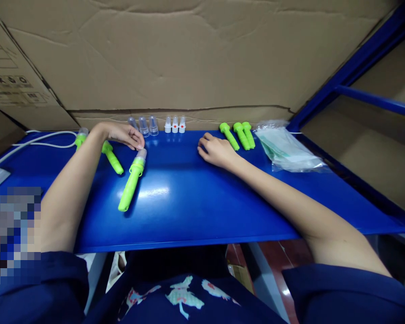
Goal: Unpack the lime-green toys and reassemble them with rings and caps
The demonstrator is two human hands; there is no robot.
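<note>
My left hand has its fingers closed at the clear domed cap of a lime-green flashlight-shaped stick, which points down toward the table's front edge. Under my left wrist lies another green stick, its upper end partly hidden. A further green one with a clear cap shows beside the left forearm. My right hand rests on the blue table with loosely bent fingers spread apart and nothing in them. Close to its right lie three green sticks without clear caps.
Clear caps and three small white-based pieces with clear tops stand along the cardboard wall. A plastic bag lies at right. A white cable runs at left. Blue frame bars border the right side.
</note>
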